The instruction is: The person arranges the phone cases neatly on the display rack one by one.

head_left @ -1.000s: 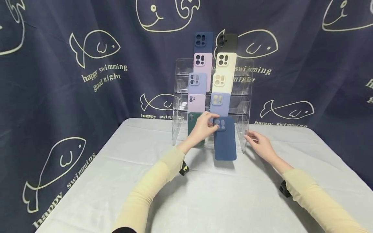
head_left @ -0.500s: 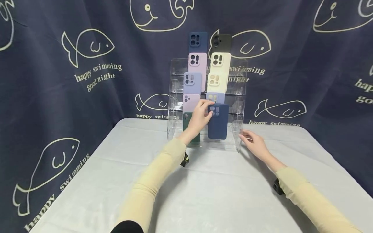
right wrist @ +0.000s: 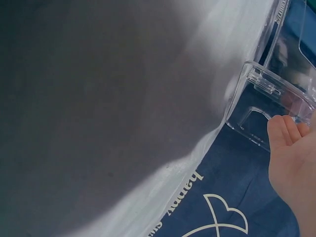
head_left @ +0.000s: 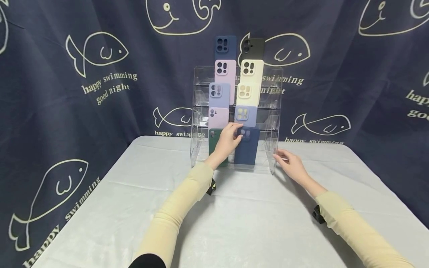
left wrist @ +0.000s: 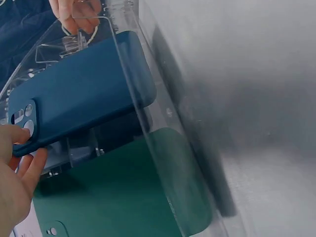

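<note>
My left hand (head_left: 225, 143) pinches a dark blue phone case (head_left: 247, 149) by its upper left edge, beside the camera cutout. In the left wrist view, the lower end of this dark blue case (left wrist: 94, 84) sits behind the clear front lip of the bottom tier. The tiered clear display stand (head_left: 273, 141) has its right side panel gripped at the front edge by my right hand (head_left: 292, 165). In the right wrist view, the fingers of that hand (right wrist: 291, 158) lie against the clear panel. A green phone case (left wrist: 113, 192) stands left of the blue one, partly covered by my left hand.
Higher tiers carry more phone cases in two columns: a pink case (head_left: 218, 118), a lavender case (head_left: 249, 121), a cream case (head_left: 256, 74), a black case (head_left: 256, 48) and others. A pale cloth covers the table (head_left: 248, 223). Behind hangs a navy fish-print curtain (head_left: 140, 89).
The dark blue case was held in front of the stand, rose, then came down into the bottom tier beside the green case. My right hand stays on the stand's side; the view shifts slightly.
</note>
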The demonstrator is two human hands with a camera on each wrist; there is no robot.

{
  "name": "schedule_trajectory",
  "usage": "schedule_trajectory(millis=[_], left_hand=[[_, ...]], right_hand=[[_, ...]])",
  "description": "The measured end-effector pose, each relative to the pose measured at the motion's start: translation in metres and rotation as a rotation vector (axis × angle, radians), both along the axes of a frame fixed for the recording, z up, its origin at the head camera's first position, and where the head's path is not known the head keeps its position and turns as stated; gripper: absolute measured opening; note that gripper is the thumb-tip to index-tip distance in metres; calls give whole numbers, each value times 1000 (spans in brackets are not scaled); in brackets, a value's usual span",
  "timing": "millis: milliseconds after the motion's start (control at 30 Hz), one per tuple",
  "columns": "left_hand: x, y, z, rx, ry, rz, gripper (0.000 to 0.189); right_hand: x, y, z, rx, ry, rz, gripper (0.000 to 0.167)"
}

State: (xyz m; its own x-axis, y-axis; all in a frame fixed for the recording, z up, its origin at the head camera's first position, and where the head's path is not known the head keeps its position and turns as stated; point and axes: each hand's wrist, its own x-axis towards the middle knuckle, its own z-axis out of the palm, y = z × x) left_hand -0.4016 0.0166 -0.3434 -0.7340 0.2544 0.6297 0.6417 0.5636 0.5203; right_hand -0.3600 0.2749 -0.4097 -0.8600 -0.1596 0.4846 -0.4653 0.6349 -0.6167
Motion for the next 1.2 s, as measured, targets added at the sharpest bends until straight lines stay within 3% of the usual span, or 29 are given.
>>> schedule_trajectory(millis=[267, 500, 733, 1000, 1200], left_hand=[[1, -8, -5, 56, -50, 4, 42], [11, -18, -2, 90, 19, -23, 38], [18, -33, -9, 120, 85, -35, 29], [28, -64, -17, 191, 55, -41, 29], [36, -99, -24, 109, 26, 48, 35]], right_hand=[[-2, -3, -1, 0, -20, -1, 42], [-4, -1, 0, 7, -9, 9, 42], [-2, 3, 1, 28, -11, -4, 44], [-1, 5, 4, 29, -10, -11, 43], [-2, 8, 8, 51, -19, 5, 45]])
